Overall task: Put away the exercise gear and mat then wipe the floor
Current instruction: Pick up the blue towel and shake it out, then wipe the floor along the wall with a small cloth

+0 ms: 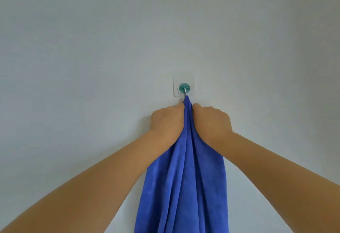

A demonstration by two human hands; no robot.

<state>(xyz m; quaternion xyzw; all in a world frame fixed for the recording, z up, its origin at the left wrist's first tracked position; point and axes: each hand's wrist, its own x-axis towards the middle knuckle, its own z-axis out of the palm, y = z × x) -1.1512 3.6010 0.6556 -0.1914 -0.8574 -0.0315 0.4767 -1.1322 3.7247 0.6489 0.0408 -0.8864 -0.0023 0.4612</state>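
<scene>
**Blue cloth held at the wall hook by both hands**

A blue microfibre cloth [185, 168] hangs in long folds against a pale wall [92, 48], its gathered top meeting the metal prong of an adhesive wall hook [184, 87] with a teal round knob on a clear square pad. Whether the cloth is actually looped over the prong is hard to make out, since the tip sits right at the fabric's peak. The left hand [166, 117] and the right hand [212, 120] flank the cloth just below the hook, each clenched on a bunch of fabric; the fingertips are hidden on the far side, against the wall. The cloth's lower end is cut off by the bottom edge, as are both forearms.
</scene>
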